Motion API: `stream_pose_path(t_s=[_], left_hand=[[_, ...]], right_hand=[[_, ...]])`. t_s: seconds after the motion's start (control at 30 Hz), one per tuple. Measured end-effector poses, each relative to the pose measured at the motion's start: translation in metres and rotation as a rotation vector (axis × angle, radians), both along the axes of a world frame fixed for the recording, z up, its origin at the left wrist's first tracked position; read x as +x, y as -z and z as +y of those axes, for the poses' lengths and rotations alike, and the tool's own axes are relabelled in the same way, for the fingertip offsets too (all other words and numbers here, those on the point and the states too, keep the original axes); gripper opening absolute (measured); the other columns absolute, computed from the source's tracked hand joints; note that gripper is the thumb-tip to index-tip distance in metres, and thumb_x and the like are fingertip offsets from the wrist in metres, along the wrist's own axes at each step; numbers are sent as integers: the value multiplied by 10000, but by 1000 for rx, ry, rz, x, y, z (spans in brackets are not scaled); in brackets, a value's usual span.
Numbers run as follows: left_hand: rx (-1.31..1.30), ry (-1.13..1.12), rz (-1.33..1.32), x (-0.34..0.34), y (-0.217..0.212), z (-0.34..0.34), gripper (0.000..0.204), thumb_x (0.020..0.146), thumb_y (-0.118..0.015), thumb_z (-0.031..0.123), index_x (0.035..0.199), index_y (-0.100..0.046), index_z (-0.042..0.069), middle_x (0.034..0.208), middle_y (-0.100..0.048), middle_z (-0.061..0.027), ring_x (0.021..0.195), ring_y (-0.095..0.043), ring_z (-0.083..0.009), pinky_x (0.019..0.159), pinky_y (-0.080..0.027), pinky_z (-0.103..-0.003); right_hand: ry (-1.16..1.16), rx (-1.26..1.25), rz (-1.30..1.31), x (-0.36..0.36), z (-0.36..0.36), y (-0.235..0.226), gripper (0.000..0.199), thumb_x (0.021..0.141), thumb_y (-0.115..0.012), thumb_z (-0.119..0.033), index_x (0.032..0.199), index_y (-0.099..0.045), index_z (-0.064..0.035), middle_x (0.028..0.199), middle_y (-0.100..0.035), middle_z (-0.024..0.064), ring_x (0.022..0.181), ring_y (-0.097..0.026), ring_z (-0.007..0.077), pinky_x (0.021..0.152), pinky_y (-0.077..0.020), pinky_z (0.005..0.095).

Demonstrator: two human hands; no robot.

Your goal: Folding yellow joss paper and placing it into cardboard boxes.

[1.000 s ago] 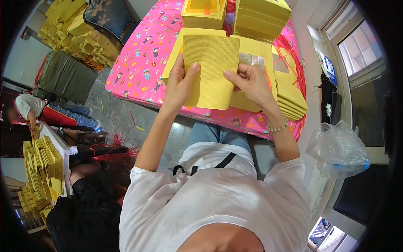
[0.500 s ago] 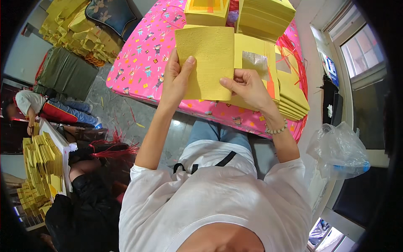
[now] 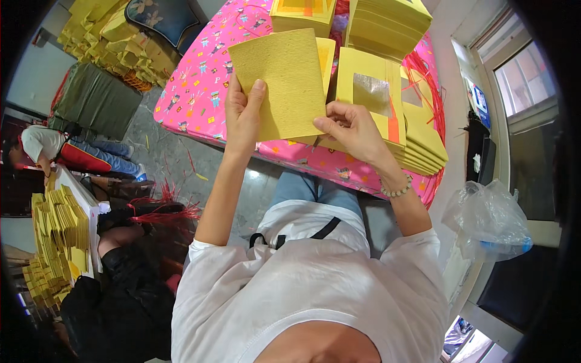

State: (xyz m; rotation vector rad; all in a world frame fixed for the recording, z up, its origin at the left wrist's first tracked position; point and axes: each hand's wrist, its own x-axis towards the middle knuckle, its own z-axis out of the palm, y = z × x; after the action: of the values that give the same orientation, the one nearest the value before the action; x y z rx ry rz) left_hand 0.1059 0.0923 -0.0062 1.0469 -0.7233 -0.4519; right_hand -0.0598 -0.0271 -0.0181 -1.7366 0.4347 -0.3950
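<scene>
Relative to the earlier frames, the ridged yellow piece (image 3: 279,72) is shifted up and to the left and tilted, with the left hand (image 3: 243,115) displaced in the same direction. More of the windowed yellow packet (image 3: 351,68) is exposed to the right of it.

Hand state: the left hand is closed on the left edge, thumb flat on the near face, fingers behind. The right hand (image 3: 351,127) is mostly curled, thumb and fingers pinching the lower right corner.

Position: the piece is held raised above the near edge of the pink cover (image 3: 200,85), not set down.

Progress: one piece is in hand. Other yellow units are already piled: a tall stack (image 3: 387,30), an orange-panelled stack (image 3: 302,23) and a staggered pile (image 3: 422,154). The pictures do not show how many pieces are left, nor whether the held piece is finished.

Materials: the held piece appears to be coarse paper with fine, near-horizontal ribs; its outline is roughly rectangular and its top edge slightly bowed. Whether it is single or folded cannot be told. The packet carries a shiny silvery panel and an orange strip (image 3: 393,128). Thin red strands (image 3: 437,100) trail beside the piles. The cover is glossy and printed with small figures.
</scene>
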Motion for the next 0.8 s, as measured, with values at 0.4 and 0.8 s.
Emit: stream_pose_path(t_s=[0.4,0.8], left_hand=[[56,-238,422,124,73,75,359,973,-427,143,1300,-397,-3,1234,-539,-125,1086,-573,-248,906,-493,-369],[208,-411,527,149,169,41,362,977,-353,71,1329,-336,-14,1263,-490,-160,1134,-531,-286,935,-468,-401]], right_hand=[[161,-540,8,5,-11,-16,210,818,-671,-162,970,-646,-20,863,-655,66,754,-633,172,692,-501,292],[67,-946,-3,17,-6,-1,194,788,-690,-174,911,-670,-24,914,-647,90,846,-614,248,710,-497,341]])
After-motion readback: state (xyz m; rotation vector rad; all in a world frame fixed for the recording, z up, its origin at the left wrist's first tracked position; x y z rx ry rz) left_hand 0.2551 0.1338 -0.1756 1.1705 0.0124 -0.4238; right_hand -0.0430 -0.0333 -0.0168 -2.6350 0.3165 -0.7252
